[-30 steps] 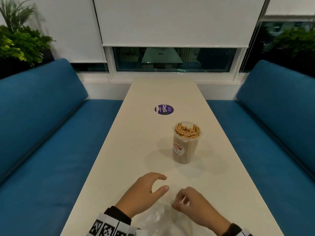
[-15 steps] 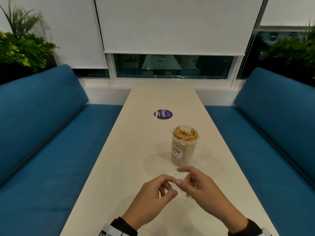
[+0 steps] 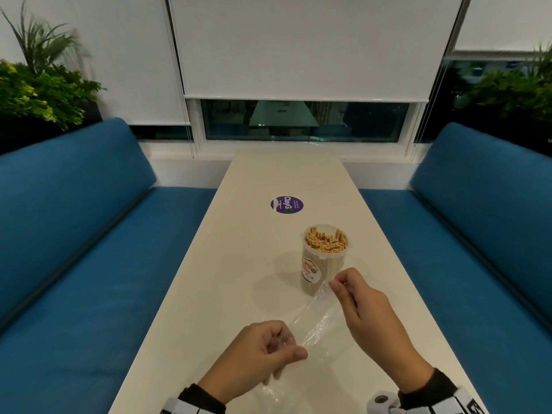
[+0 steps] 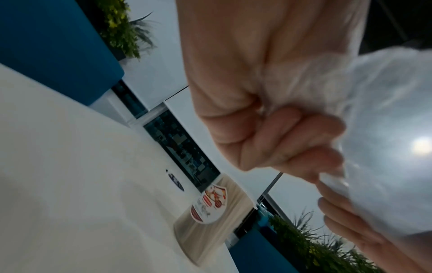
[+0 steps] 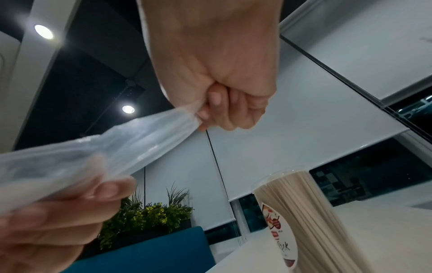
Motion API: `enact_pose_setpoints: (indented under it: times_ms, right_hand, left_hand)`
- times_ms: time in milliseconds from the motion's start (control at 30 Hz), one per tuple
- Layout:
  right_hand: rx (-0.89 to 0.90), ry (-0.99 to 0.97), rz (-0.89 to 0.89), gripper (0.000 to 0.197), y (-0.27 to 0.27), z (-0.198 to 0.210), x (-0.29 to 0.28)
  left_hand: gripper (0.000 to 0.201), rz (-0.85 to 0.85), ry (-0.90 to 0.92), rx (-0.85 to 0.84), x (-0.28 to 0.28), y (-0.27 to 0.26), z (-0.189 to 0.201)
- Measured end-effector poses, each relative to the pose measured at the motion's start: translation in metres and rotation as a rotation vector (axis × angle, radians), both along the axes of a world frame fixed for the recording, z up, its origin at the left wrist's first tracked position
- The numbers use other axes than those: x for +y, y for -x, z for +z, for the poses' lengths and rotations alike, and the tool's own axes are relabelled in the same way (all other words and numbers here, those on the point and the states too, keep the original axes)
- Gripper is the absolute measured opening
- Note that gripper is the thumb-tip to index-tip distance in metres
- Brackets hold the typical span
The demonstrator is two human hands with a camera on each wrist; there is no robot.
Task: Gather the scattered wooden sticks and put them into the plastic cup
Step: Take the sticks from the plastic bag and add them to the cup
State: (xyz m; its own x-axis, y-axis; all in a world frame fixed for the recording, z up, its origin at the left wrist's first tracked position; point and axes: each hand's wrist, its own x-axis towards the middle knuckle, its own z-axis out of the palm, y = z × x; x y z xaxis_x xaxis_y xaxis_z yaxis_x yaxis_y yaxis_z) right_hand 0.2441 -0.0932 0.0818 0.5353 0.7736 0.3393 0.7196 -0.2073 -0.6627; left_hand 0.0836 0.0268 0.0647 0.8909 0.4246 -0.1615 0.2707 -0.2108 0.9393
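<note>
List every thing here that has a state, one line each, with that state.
plastic cup: upright on the table, no lid, packed with wooden sticks.
clear plastic bag: stretched between both hands, above the table.
left hand: fingers curled, gripping one end of the bag.
right hand: pinching the other end, near the cup.
roller blind: lowered most of the way.

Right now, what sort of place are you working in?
Probably a cafe or office booth: a long white table between two blue padded benches, roller blinds over a dark window, potted plants at the corners.
</note>
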Motion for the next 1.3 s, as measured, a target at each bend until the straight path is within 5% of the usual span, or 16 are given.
enact_pose_setpoints:
  times_ms: [133, 367, 467, 633, 867, 967, 1300]
  right_hand:
    - [0.058, -0.034, 0.032, 0.033, 0.004, 0.002, 0.001]
    - [0.081, -0.160, -0.034, 0.019, -0.006, 0.008, -0.001]
    - [0.079, -0.171, -0.092, 0.017, -0.009, 0.005, -0.002]
    - [0.131, -0.239, -0.212, 0.014, -0.012, -0.001, 0.000]
    - [0.162, -0.160, -0.098, 0.012, -0.014, 0.003, 0.000]
    - [0.178, -0.117, 0.024, 0.022, -0.010, 0.004, 0.002]
    - [0.161, -0.036, -0.049, 0.007, -0.021, 0.002, -0.012]
  left_hand:
    - [0.030, -0.132, -0.087, 0.103, 0.016, 0.006, 0.010]
    - [0.027, -0.319, 0.137, 0.181, 0.010, 0.005, 0.019]
    - [0.032, -0.246, 0.115, 0.121, 0.011, 0.009, 0.016]
    - [0.037, 0.099, 0.158, -0.228, 0.010, 0.012, 0.018]
    - [0.027, -0.295, -0.151, -0.018, 0.013, 0.014, 0.027]
    - [0.025, -0.337, -0.202, -0.038, 0.012, 0.008, 0.029]
    - [0.027, 0.039, -0.147, -0.043, 0.043, 0.010, -0.007]
